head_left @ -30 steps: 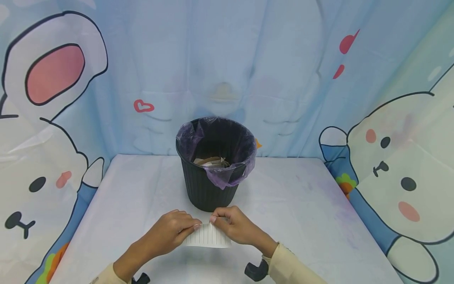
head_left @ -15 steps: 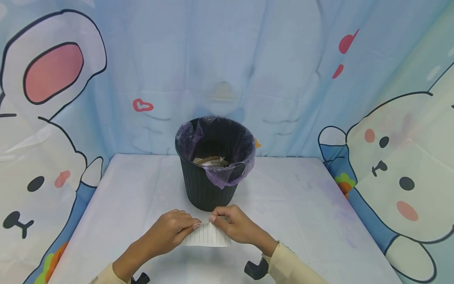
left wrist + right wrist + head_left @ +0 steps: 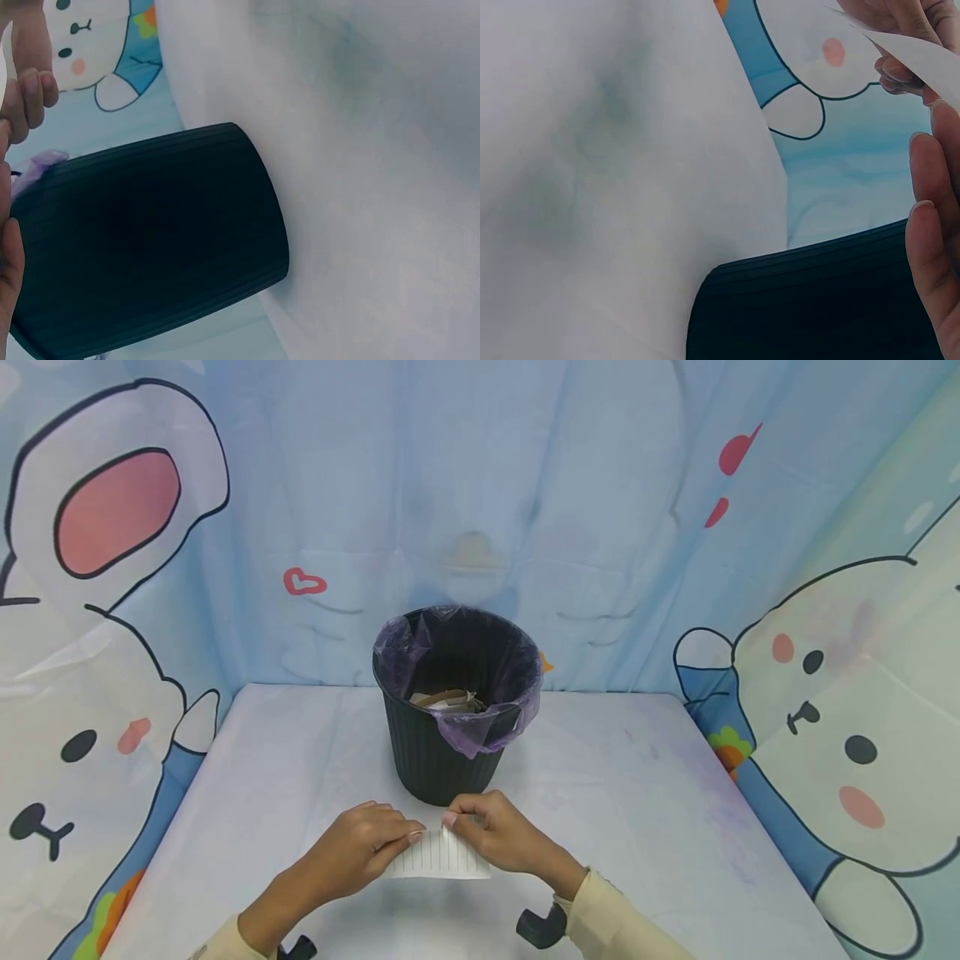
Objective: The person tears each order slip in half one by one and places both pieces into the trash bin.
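A small sheet of lined white paper (image 3: 441, 858) hangs between the two hands, just in front of the black bin. My left hand (image 3: 367, 847) pinches its upper left edge between thumb and fingers. With thumb and forefinger my right hand (image 3: 495, 833) pinches the same edge a little farther right; the two thumbs are close but apart. In the right wrist view the paper (image 3: 919, 60) shows as a thin white sheet seen nearly edge-on, with right-hand fingers (image 3: 930, 247) below it. The left wrist view catches only parts of the hands at its left edge.
A ribbed black bin (image 3: 442, 768) stands on the white-covered table (image 3: 622, 793), lined with a purple plastic bag (image 3: 480, 735). Brown and white scraps (image 3: 446, 700) lie inside it. Behind hangs a blue curtain (image 3: 465, 485) with cartoon rabbits on both sides.
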Tool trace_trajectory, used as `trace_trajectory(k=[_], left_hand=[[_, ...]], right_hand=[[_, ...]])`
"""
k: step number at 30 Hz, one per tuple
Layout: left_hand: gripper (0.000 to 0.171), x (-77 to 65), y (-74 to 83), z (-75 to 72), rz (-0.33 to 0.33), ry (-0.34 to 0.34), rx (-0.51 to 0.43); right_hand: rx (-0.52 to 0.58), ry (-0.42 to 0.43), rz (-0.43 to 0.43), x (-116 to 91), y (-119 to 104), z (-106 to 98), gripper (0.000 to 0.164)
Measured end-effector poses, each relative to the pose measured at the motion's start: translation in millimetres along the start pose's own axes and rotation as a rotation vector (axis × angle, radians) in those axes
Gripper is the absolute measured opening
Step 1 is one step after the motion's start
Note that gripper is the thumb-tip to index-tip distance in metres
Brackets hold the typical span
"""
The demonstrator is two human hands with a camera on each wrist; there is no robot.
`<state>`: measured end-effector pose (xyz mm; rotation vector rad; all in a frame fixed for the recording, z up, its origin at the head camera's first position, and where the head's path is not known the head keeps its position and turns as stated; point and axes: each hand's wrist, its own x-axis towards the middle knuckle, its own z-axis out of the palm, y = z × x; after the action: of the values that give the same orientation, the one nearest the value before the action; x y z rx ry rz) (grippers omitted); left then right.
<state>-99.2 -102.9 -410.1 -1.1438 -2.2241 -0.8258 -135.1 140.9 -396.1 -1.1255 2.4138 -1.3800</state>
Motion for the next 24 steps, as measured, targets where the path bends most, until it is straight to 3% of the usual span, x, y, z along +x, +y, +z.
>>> trace_trajectory(k=[24], left_hand=[[0.007,0.6,2.5,-3.7,0.054,0.050,-0.001]], right_hand=[[0.001,0.009,0.003,0.5,-1.6,0.5,0.018]])
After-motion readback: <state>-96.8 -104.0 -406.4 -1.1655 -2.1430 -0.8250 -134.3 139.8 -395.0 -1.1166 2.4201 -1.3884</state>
